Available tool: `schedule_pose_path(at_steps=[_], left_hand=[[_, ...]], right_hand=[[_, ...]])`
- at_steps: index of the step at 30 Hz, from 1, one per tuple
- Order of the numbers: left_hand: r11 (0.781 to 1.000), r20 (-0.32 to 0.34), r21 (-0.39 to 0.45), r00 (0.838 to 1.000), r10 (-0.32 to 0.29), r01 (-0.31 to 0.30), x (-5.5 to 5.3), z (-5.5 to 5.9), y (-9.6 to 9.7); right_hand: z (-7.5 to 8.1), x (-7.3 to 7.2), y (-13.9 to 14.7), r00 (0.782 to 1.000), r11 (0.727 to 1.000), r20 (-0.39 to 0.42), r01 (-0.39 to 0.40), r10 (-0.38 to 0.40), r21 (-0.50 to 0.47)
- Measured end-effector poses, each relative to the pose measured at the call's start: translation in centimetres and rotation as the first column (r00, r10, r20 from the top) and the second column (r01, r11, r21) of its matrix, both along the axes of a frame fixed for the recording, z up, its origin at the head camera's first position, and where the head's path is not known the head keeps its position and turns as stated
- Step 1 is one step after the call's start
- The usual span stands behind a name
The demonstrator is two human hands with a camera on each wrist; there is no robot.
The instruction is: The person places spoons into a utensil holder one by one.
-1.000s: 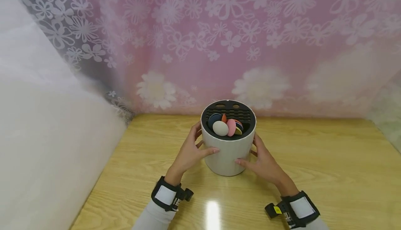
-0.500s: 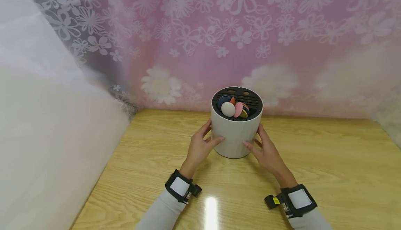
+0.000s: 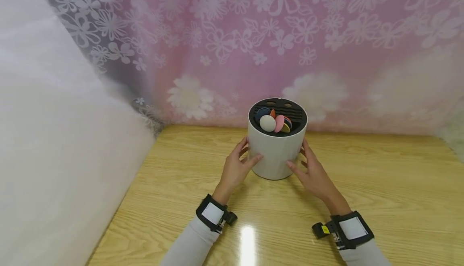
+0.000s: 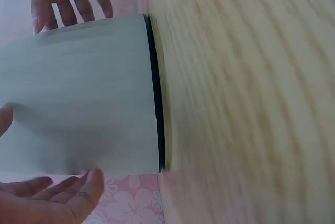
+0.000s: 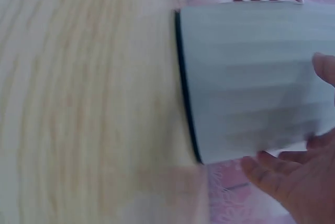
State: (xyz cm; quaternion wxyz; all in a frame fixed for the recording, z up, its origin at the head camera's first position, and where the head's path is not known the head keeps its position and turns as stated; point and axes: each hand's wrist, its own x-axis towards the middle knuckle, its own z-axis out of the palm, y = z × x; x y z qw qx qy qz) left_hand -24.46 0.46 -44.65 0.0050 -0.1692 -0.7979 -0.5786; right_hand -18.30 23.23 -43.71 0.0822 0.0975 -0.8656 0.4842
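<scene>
A white cylindrical holder (image 3: pixel 275 157) stands upright on the wooden table, its black slotted insert (image 3: pixel 297 113) facing up. Several rounded pieces stick out of it, among them a white one (image 3: pixel 268 123), a pink one (image 3: pixel 279 123), dark blue and orange; their lower parts are hidden. My left hand (image 3: pixel 235 169) holds the left side, thumb on the front wall. On the opposite side is my right hand (image 3: pixel 319 177), thumb likewise in front. Both wrist views show fingertips at the holder's wall (image 4: pixel 84 98), near its dark base rim (image 5: pixel 188 88).
The wooden table (image 3: pixel 174 169) extends to both sides of the holder and toward me. A pink floral curtain (image 3: pixel 232 77) hangs close behind it. White sheeting (image 3: pixel 65 137) borders the left edge. Each wrist wears a strapped camera (image 3: pixel 230 218).
Both hands have moved the holder away from me, toward the curtain and slightly right in view. Over the last half second it has shifted little, and the hands stay at its sides.
</scene>
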Motion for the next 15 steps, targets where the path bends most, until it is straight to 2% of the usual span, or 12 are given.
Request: schedule_pose_path(at_steps=[3, 5, 8, 10, 12, 15], left_hand=[[1.0, 0.067, -0.029, 0.998, 0.003, -0.001, -0.3, -0.1, -0.3], [0.997, 0.1, -0.079, 0.995, 0.005, 0.003, -0.2, -0.4, -0.7], [0.977, 0.083, -0.21, 0.996, -0.016, 0.033, 0.6, -1.2, -1.6], [0.951, 0.05, -0.301, 0.997, -0.062, 0.074, 1.5, -1.7, -2.3], [0.908, -0.001, -0.404, 0.992, -0.125, 0.114, 2.3, -2.1, -3.0], [0.841, -0.067, -0.518, 0.973, -0.219, 0.154, 3.4, -2.1, -3.7]], right_hand=[[-1.2, -0.5, 0.9, 0.999, 0.998, 0.03, -0.019, 0.017, 0.065], [-1.8, -0.5, 1.3, 0.998, 0.993, 0.052, -0.029, 0.023, 0.116], [-2.5, 0.3, 1.3, 0.997, 0.982, 0.067, -0.051, 0.04, 0.179], [-2.6, 1.0, 1.1, 0.996, 0.972, 0.068, -0.075, 0.062, 0.223], [-2.7, 1.8, 0.9, 0.996, 0.949, 0.046, -0.086, 0.075, 0.303], [-2.7, 2.9, 0.8, 0.996, 0.883, 0.004, -0.077, 0.084, 0.464]])
